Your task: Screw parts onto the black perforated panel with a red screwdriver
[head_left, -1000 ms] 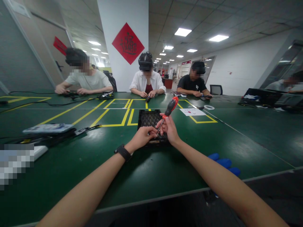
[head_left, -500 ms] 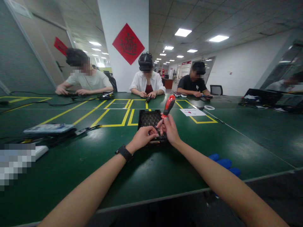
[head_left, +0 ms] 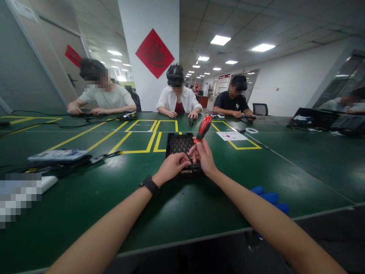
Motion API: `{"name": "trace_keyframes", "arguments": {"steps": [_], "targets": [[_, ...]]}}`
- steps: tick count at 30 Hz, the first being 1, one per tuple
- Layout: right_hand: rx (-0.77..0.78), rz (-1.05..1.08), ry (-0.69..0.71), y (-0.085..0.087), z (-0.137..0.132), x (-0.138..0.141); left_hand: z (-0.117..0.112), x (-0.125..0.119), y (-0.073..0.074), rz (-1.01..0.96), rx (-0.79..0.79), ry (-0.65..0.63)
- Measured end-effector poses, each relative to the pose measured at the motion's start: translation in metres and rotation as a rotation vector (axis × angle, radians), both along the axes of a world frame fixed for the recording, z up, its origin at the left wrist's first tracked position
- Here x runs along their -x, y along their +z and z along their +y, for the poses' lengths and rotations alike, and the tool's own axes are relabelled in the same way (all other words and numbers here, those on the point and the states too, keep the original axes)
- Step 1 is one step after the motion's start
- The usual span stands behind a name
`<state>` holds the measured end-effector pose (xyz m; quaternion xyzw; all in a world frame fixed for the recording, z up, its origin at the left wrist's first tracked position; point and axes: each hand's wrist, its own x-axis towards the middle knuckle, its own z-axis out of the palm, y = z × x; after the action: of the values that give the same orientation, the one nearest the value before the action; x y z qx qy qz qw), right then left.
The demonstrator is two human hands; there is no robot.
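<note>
A screwdriver [head_left: 203, 128] with a red and black handle leans up and to the right, its shaft pointing down toward my left fingertips. My right hand [head_left: 205, 156] is closed around it just below the handle. My left hand [head_left: 174, 164], wearing a black watch on the wrist, has its thumb and fingers pinched together near the shaft's lower end. Whatever those fingertips hold is too small to make out. Both hands are over a black plastic tray [head_left: 170, 141] with a patterned, dark inside. My hands cover its front part.
Blue screwdriver-like handles [head_left: 269, 196] lie right of my right forearm. A white paper [head_left: 232, 136] and a white ring [head_left: 251, 130] are farther right. At left are a phone-like flat device [head_left: 58, 155] and black cables. Several people sit across the green table [head_left: 137, 171].
My hands and the screwdriver stay almost in place. The person opposite has moved one hand and a dark object toward the right.
</note>
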<state>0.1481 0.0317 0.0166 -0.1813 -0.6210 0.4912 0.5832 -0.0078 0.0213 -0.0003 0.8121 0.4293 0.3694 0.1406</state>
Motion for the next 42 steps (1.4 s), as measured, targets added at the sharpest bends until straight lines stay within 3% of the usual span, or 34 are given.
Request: {"name": "trace_keyframes", "arguments": {"steps": [12,21,32,42], "targets": [[0.008,0.001,0.039,-0.0008,0.0015,0.0001,-0.0032,0.0004,0.0029,0.017,-0.008,-0.123],[-0.029,-0.020,-0.018,-0.0007,0.0010,0.0003,-0.0019,-0.0010,0.0023,0.012,-0.001,-0.006],[0.027,0.005,0.041,-0.0016,0.0031,-0.0015,-0.0008,-0.0012,-0.0004,0.020,-0.090,-0.029],[-0.003,-0.011,0.020,-0.0003,-0.0006,-0.0008,-0.0026,-0.0013,0.0016,0.037,-0.047,-0.012]]}}
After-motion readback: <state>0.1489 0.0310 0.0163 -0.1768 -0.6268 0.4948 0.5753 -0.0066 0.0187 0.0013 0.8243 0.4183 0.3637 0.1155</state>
